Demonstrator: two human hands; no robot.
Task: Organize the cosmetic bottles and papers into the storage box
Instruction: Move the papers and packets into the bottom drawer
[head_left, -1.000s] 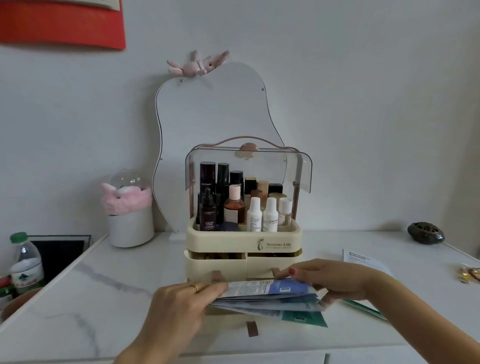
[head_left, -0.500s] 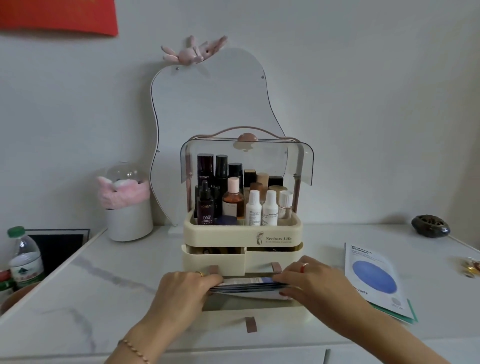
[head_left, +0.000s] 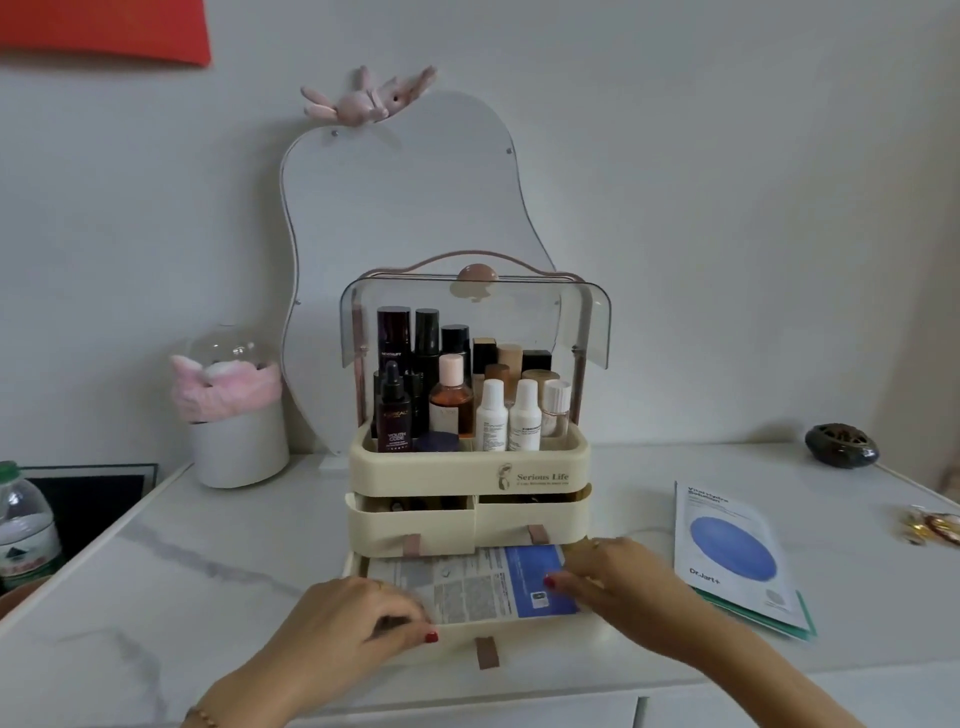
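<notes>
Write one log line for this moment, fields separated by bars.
left hand: on packets | right hand: on packets | packets: in bottom drawer, open
</notes>
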